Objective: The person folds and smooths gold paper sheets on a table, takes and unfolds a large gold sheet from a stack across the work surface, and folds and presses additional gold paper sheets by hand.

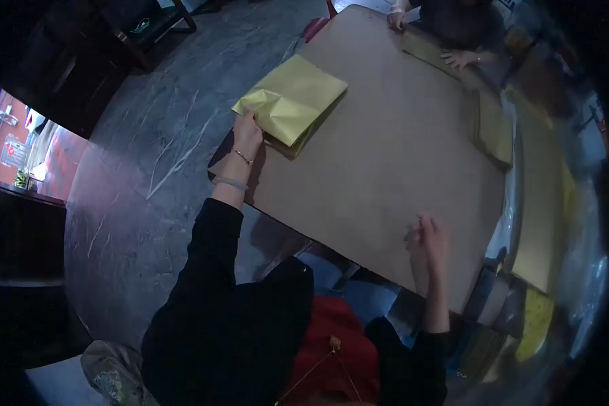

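Note:
My left hand (248,135) grips the near left edge of a yellow paper sheet (294,101), which is creased beside my fingers. The sheet lies on top of a stack of similar paper at the left side of the brown table (379,149). My right hand (432,237) is over the near right part of the table, away from the paper, with its fingers bent and slightly blurred. Whether anything small is between those fingers cannot be made out.
Across the table a co-worker's hands (459,58) rest by folded yellow-brown paper (430,54). Another paper stack (492,128) lies along the right edge. Long yellow sheets (538,203) stand beyond it. A dark chair (152,30) is at the upper left.

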Available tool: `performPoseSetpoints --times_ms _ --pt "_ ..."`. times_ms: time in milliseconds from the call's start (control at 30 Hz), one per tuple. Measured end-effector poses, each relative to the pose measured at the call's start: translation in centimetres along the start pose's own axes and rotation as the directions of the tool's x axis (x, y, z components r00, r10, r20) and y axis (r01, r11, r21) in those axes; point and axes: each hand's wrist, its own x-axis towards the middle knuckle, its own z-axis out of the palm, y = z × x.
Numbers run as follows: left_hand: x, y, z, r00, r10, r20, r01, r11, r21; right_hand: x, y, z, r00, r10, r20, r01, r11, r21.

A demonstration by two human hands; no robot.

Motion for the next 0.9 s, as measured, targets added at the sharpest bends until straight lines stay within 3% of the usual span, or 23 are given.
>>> performPoseSetpoints --times_ms 133,167,267,333,400,500,567,900 --pt "-0.5 -0.5 -0.9 0.988 -0.068 -0.136 0.081 0.992 0.094 0.5 2.3 -0.9 0.998 0.046 0.049 -0.049 0.997 0.059" --pt "-0.2 -0.8 -1.5 0.996 -0.073 -0.05 0.069 0.995 -0.074 0.7 3.0 -1.1 0.998 0.054 0.038 -0.057 0.993 0.102" --pt "-0.9 -0.5 -0.9 0.995 -0.069 -0.074 0.062 0.995 -0.084 0.0 2.5 -1.3 0.991 0.134 0.002 -0.134 0.991 0.02" --pt "-0.8 -0.6 -0.8 0.994 -0.066 -0.081 0.059 0.995 -0.086 0.1 3.3 -1.6 0.99 0.143 0.011 -0.144 0.986 0.087" --pt "-0.7 -0.7 -0.7 0.988 -0.038 -0.15 0.034 0.999 -0.032 -0.2 3.1 -1.4 0.988 0.152 0.019 -0.153 0.976 0.155" --pt "-0.6 -0.5 -1.2 0.993 -0.058 -0.102 0.054 0.997 -0.046 -0.3 2.3 -0.8 0.982 0.181 -0.052 -0.175 0.98 0.096" --pt "-0.4 -0.5 -1.5 0.997 -0.05 -0.066 0.049 0.999 -0.024 0.0 3.3 -1.2 0.995 0.103 0.017 -0.104 0.976 0.191" --pt "-1.0 0.5 -1.1 0.97 -0.054 -0.238 0.09 0.986 0.143 0.0 3.5 -1.1 0.986 0.163 -0.014 -0.154 0.954 0.258"
